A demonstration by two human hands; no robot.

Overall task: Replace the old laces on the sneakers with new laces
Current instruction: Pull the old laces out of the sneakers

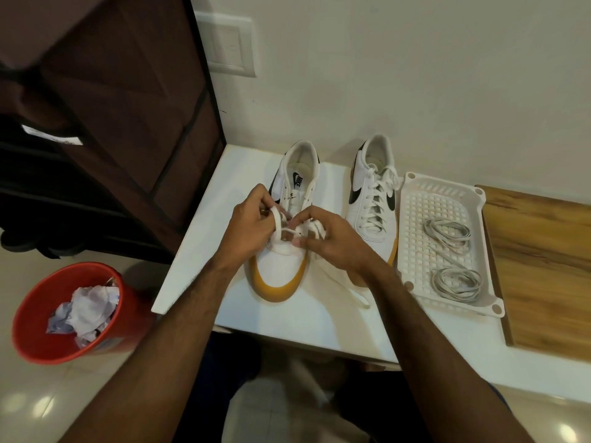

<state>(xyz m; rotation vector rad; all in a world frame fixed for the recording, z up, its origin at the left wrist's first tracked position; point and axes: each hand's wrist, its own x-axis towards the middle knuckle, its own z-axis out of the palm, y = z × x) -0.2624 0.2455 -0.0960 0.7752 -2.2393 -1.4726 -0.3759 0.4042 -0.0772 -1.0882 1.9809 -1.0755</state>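
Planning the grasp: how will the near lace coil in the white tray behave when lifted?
The near lace coil is loosely wound with no visible tie, so it will probably go floppy and unwind. It looks thin, likely very light. It might catch on the white tray grid.

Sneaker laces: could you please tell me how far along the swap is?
Done: nothing finished. In hand: left hand and right hand pull the old white lace from the left sneaker. Left: the right sneaker stays laced; two grey lace bundles wait in the white tray.

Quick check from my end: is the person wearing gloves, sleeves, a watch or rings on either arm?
No. The left hand and right hand are bare, with no gloves, and no rings or watch show. Both forearms are bare to the frame's edge; no sleeves show.
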